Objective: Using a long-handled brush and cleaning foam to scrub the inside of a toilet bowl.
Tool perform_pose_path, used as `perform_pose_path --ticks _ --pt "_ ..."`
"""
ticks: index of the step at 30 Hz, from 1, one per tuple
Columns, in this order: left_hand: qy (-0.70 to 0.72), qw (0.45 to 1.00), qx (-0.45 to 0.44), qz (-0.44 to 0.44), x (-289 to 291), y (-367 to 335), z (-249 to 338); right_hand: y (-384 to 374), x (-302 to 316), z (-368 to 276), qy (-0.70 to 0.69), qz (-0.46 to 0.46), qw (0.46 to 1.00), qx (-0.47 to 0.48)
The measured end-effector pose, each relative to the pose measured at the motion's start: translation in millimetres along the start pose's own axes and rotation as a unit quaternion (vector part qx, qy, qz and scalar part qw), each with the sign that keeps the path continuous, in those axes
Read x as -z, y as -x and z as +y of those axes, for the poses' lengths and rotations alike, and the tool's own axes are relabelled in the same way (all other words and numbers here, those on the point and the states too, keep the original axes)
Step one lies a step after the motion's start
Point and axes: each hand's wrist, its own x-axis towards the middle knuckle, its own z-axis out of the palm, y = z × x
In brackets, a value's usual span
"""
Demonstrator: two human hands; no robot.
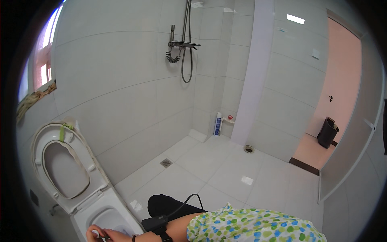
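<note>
My right hand [113, 234] is at the lower left, over the near part of the white toilet bowl [86, 215]. Its fingers are curled round a small, round white thing [95, 232], cut by the lower edge; what kind it is I cannot make out. A dark band circles the wrist, and a black device [155, 223] with a cable is strapped to the forearm. The sleeve is white with green and blue dots. The toilet seat [60, 193] and lid stand raised, with a green strap [62, 132] at the top. My left hand does not show.
Two drains [166, 163] are set in the white tiled floor. A blue and white can [217, 124] stands by a pipe with a red valve handle [230, 117]. A shower set [183, 44] hangs on the wall. Through the doorway at right stands a dark bin [328, 133].
</note>
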Motion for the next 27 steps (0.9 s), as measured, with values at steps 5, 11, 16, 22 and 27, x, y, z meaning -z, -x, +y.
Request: perform_pose_path --ticks 5,11,16,22,27 --pt "0.005 1.0 0.011 -0.01 10 5 2 -1 -14 9 -0.009 -0.021 0.999 0.027" --pt "0.029 0.999 0.017 -0.007 7 8 6 2 -14 5 0.005 -0.008 1.0 0.019" --pt "0.018 0.999 0.011 -0.024 12 7 3 5 -14 4 0.076 0.014 0.996 0.042" --pt "0.019 1.0 -0.003 -0.02 13 6 -1 4 -15 8 0.084 0.032 0.994 0.058" --pt "0.018 0.999 -0.012 -0.035 17 6 -3 6 -16 7 0.059 0.038 0.995 0.075"
